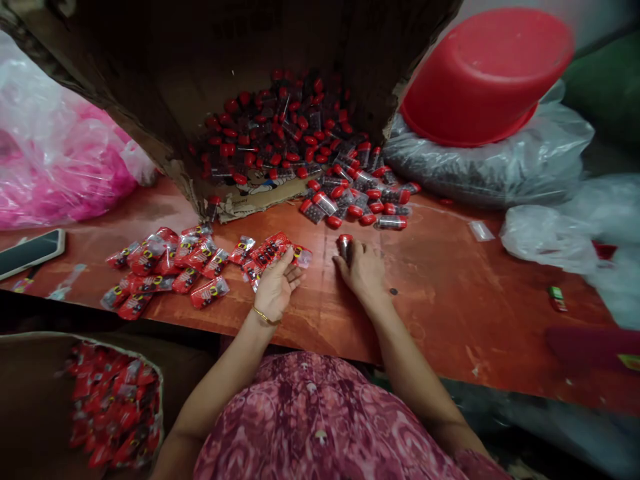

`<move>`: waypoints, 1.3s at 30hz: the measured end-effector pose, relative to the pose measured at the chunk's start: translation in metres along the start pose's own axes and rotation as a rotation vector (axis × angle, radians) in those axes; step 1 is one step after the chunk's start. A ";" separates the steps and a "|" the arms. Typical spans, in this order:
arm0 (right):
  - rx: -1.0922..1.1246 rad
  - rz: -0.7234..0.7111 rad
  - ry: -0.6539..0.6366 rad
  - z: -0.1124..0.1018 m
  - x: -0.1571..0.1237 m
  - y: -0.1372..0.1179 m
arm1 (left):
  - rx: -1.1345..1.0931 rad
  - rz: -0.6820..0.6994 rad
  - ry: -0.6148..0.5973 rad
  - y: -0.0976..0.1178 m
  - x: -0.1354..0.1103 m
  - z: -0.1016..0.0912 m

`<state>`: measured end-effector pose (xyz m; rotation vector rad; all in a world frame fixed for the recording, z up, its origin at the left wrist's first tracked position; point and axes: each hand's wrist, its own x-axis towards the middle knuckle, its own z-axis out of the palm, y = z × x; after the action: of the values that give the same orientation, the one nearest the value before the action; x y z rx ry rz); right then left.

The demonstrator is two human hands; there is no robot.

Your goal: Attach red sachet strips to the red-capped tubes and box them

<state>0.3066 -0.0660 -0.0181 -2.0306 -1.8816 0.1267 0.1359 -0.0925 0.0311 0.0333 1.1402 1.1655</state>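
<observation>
My right hand (367, 270) is closed around a small clear bottle with a red cap (345, 245), which stands out past the fingertips just over the red tabletop. Thumb and fingers of my left hand (280, 283), with a gold bangle at the wrist, close on red printed cards (270, 250); the palm hides part of them. To the left lies a loose pile of red printed packets (185, 257) in clear plastic. Beyond my right hand, many similar red-capped bottles (350, 187) spill from a cardboard box (175, 167) tipped on its side.
A phone (33, 253) and a pink-filled plastic bag (65, 160) are at the left. Below the table edge, an open carton (161, 400) holds more red packets. At the right, a red tub (485, 80) rests on a filled plastic bag (480, 173), near a small green-and-red item (557, 298).
</observation>
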 end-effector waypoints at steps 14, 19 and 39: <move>1.095 -0.019 -0.309 -0.054 -0.061 -0.012 | 0.051 0.032 0.005 0.002 -0.011 0.008; 1.078 -0.095 -0.292 -0.053 -0.065 -0.024 | 0.077 0.044 -0.030 -0.002 -0.010 0.006; 1.213 0.147 -0.416 -0.049 -0.057 -0.029 | 0.210 0.308 -0.119 -0.013 -0.011 0.006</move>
<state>0.2882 -0.1310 0.0266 -1.2732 -1.2371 1.4166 0.1500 -0.1039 0.0340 0.4472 1.1739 1.2898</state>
